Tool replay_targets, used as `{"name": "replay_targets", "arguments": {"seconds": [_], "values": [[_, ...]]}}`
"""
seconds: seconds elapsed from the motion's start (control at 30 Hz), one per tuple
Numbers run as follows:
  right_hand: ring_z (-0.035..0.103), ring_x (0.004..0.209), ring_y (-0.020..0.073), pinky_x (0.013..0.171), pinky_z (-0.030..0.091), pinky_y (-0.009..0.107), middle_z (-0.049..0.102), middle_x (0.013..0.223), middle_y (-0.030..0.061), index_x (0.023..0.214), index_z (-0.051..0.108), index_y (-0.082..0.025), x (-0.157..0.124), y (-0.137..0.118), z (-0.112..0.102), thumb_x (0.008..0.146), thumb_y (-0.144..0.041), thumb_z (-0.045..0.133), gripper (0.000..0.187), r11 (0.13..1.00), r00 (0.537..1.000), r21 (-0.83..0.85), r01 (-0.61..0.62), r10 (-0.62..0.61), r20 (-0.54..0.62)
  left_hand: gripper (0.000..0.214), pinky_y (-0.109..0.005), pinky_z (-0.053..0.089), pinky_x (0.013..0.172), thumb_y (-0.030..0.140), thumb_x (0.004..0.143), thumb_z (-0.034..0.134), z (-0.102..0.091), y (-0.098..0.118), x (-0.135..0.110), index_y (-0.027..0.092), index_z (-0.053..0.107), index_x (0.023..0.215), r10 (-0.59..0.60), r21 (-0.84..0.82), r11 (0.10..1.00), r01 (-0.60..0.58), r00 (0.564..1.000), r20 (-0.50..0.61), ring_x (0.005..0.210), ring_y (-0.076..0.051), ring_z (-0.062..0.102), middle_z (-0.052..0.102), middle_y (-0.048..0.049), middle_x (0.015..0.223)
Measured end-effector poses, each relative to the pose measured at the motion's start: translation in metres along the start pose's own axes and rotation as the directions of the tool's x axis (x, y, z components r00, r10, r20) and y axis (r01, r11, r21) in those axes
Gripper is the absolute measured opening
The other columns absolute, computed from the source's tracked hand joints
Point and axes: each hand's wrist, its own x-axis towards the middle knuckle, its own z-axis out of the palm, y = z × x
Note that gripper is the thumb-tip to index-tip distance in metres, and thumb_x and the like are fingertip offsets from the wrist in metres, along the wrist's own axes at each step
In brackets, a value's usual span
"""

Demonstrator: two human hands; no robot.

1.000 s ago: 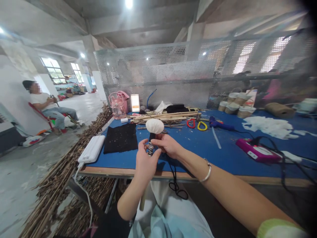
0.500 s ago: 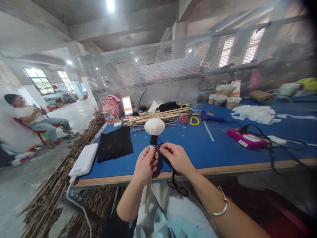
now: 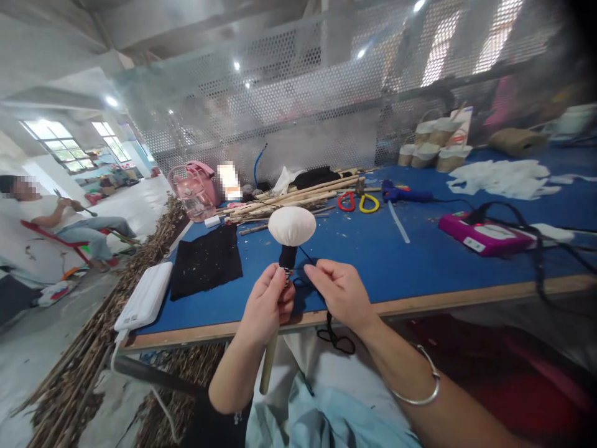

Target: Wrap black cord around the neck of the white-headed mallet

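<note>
Still clasped, stick (image 3: 269, 367), right hand (image 3: 340, 292) pinching cord (image 3: 329, 326)

Stick (image 3: 267, 371): mid-length hidden inside the closed left hand (image 3: 265, 306). Black cord (image 3: 334, 335): upper run and grip point hidden under the right hand (image 3: 342, 292). Right forearm (image 3: 420, 398) is cut by the frame edge at 5 o'clock. Seated person (image 3: 60, 218) is cut at 9 o'clock. Region at 4 o'clock is blurred and dark, contents unreadable.

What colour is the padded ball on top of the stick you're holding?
Off-white ball, black wrap beneath, on the stick; head view.
</note>
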Motion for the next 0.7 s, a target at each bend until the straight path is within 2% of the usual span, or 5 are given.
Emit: {"name": "replay_targets", "arguments": {"seconds": [0.33,0.53,0.7], "values": [[0.024,0.047,0.0079,0.044,0.022,0.023,0.024,0.049,-0.0042,0.05,0.028,-0.019,-0.009,0.003,-0.004,0.083,-0.034,0.046,0.041,0.998,0.991,0.014,0.057,-0.054,-0.125,0.031,-0.011,0.012,0.032,0.049,0.077,0.053,0.005,-0.003,0.001,0.021,0.04,0.081,-0.009,0.078,0.997,0.012,0.999,-0.037,0.035,-0.001,0.023,0.032,0.009,0.054],[0.023,0.047,0.0077,0.045,0.022,0.023,0.024,0.049,-0.0045,0.05,0.027,-0.019,-0.013,0.001,-0.008,0.083,-0.032,0.046,0.041,0.991,0.989,0.069,0.117,-0.11,-0.102,0.029,-0.011,0.012,0.032,0.047,0.078,0.052,0.008,-0.004,0.002,0.021,0.039,0.08,0.017,0.138,0.99,-0.012,0.999,-0.032,0.036,-0.001,0.023,0.031,0.0092,0.053],[0.023,0.047,0.0076,0.045,0.022,0.023,0.024,0.049,-0.0049,0.05,0.028,-0.019,-0.01,0.003,-0.006,0.082,-0.033,0.047,0.04,0.997,0.996,0.052,0.048,-0.043,-0.082,0.03,-0.011,0.011,0.032,0.049,0.077,0.052,0.005,-0.003,0.002,0.022,0.039,0.082,-0.006,0.125,0.992,0.013,0.998,-0.055,0.036,-0.001,0.023,0.032,0.009,0.055]]}}
